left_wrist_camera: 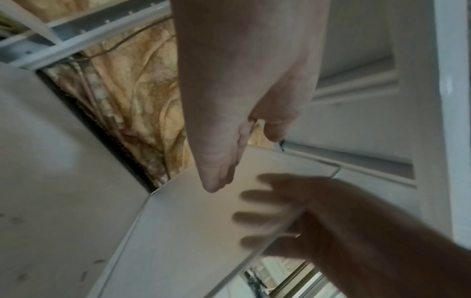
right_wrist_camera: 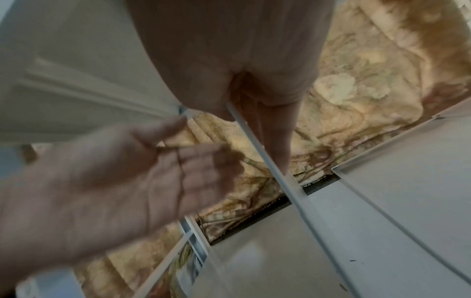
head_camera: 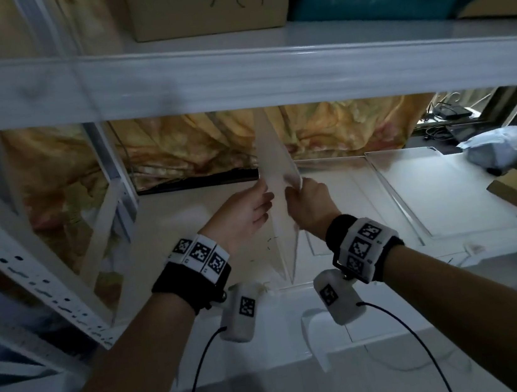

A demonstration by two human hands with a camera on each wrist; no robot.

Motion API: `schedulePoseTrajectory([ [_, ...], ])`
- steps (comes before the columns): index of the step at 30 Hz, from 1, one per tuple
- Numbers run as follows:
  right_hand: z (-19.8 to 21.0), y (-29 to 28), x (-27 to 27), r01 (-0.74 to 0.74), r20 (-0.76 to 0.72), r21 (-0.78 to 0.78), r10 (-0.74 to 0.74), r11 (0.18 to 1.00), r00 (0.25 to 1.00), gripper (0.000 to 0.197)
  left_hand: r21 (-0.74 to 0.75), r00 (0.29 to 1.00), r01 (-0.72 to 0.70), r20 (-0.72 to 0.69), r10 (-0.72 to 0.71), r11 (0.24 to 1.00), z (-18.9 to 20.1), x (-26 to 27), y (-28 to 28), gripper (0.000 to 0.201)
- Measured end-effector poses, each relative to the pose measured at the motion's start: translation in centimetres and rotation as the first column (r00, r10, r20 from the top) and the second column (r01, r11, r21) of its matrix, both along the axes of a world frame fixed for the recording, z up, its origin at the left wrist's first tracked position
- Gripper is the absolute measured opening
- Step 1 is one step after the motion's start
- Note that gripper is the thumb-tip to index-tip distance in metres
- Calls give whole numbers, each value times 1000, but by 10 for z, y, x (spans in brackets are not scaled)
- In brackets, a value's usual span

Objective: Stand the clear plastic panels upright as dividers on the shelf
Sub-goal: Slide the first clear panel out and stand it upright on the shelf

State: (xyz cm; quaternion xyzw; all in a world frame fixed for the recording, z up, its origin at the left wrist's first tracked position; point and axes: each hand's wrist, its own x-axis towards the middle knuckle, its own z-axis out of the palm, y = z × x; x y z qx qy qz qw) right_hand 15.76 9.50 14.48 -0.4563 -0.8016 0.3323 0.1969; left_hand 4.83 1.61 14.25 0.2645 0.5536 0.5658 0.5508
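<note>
dim overall | light from right window | edges bowed, dark | wrist views soft, motion-blurred

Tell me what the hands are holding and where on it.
Upright clear plastic panel: right hand pinches its top edge; left hand rests flat against its left face.

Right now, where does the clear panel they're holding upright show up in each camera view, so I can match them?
Head: the clear panel stands edge-on at centre, between the left hand and the right hand.
Left wrist: its broad face fills the lower centre, the other hand's fingers showing through it.
Right wrist: only its thin edge shows, a pale diagonal line at centre.
Shared landmark: the yellow patterned cloth behind the shelf.
</note>
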Motion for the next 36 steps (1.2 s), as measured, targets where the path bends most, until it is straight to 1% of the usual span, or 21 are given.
schedulePoseTrajectory([
  [3, 1, -1, 6, 72, -197, -90, -89, 993, 976, 37, -96, 999, -27, 26, 29, 995, -31, -2, -6, 62],
  [7, -1, -11, 11, 59, -341, -174, -117, 983, 933, 35, -244, 999, -42, 14, 47, 969, -83, -8, -12, 67],
  [8, -2, -14, 12, 46, -362, -181, -110, 982, 926, 36, -266, 999, -44, 19, 51, 963, -93, -9, -12, 62],
  [10, -4, -18, 11, 24, -386, -185, -95, 982, 918, 37, -303, 996, -63, 49, 81, 951, -110, -8, -11, 35],
  [11, -6, -19, 10, 16, -391, -173, -83, 985, 917, 38, -316, 991, -93, 66, 120, 944, -115, -6, -9, 28],
  [14, -11, -21, 8, -13, -353, -51, -6, 999, 936, 40, -321, 971, -161, 120, 208, 933, -126, -3, -3, 31],
  [17, -19, -22, 8, -19, -336, -4, 17, 1000, 942, 41, -331, 957, -172, 168, 237, 928, -136, -2, 4, 33],
  [20, -26, -23, 10, -18, -336, 17, 23, 1000, 942, 41, -347, 951, -192, 167, 261, 918, -143, -1, 7, 34],
  [24, -23, -24, 9, -23, -343, 36, 34, 999, 939, 42, -342, 956, -193, 147, 255, 919, -145, -6, 8, 33],
  [28, -18, -24, 4, -27, -336, 78, 52, 997, 940, 49, -336, 957, -196, 140, 254, 921, -142, -9, 8, 30],
  [32, -22, -31, 4, -47, -317, 97, 76, 994, 946, 49, -347, 967, -162, 128, 218, 924, -142, -9, 5, 27],
  [36, -25, -33, 3, -53, -311, 115, 86, 992, 946, 51, -335, 975, -149, 106, 195, 930, -144, -11, 2, 29],
])
